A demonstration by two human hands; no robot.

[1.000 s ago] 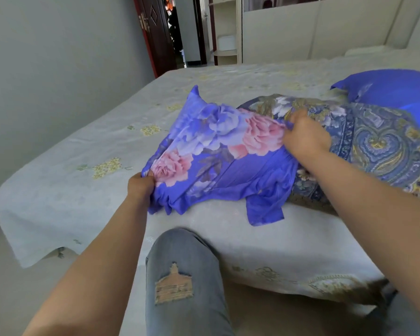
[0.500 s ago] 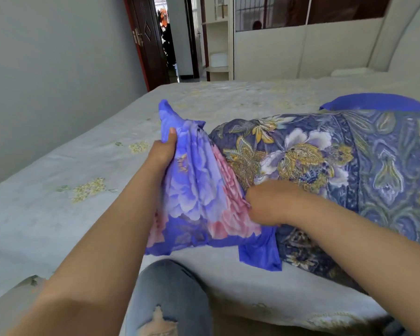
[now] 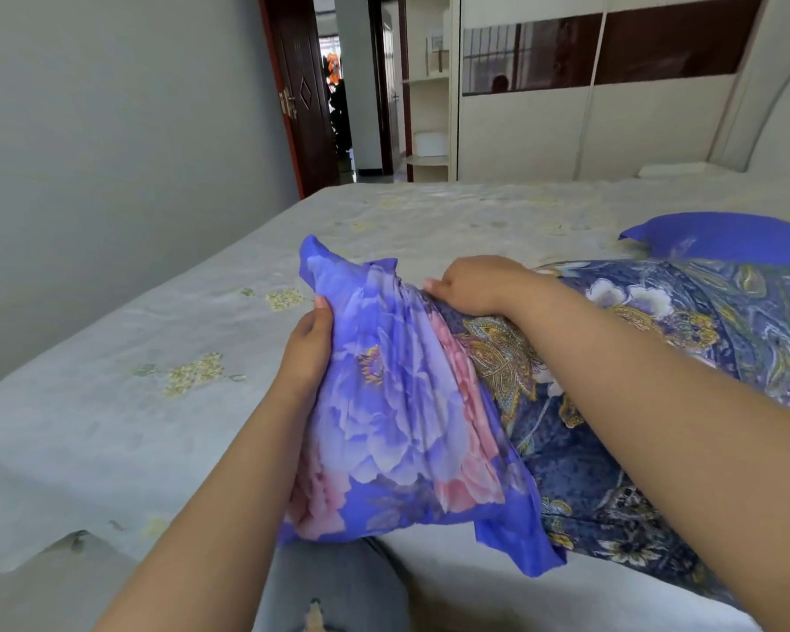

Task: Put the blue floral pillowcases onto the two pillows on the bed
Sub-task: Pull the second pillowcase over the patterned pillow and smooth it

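The blue floral pillowcase [image 3: 397,417] sat bunched over the near-left end of the patterned pillow [image 3: 648,403], which lay along the bed's [image 3: 110,426] near edge with its long axis running away to the right. The left hand [image 3: 309,344] gripped the bunched case; the right hand [image 3: 475,285] pinched its far rim. The uncovered length lay rightward of both grips.
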